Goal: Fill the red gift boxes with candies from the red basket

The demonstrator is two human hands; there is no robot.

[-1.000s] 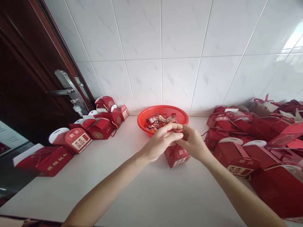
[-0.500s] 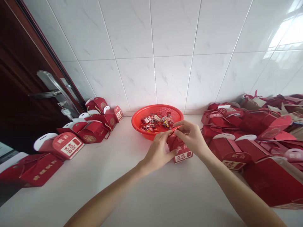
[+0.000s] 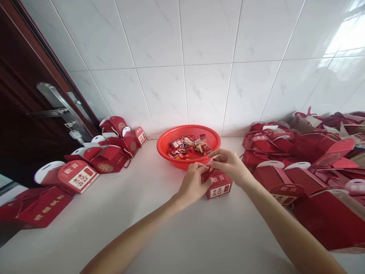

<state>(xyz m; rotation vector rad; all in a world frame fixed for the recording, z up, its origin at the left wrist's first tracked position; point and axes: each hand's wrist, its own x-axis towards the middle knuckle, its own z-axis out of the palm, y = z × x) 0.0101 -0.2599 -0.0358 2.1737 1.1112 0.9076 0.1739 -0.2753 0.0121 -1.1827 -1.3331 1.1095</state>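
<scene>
A small red box with a white character panel stands on the pale surface, in front of the red basket. My left hand is closed on the box's left side and top. Beside it, my right hand pinches a dark red ribbon at the top of the box. The fingertips of both hands nearly meet there. Wrapped candies lie inside the basket, just behind the hands.
Several red boxes stand at the left near a dark door with a metal handle. Many more red boxes crowd the right side. A white tiled wall rises behind the basket.
My fingertips have moved slightly lower, closer to the top of the box. The box's front panel shows more fully now. The view has shifted a little.
</scene>
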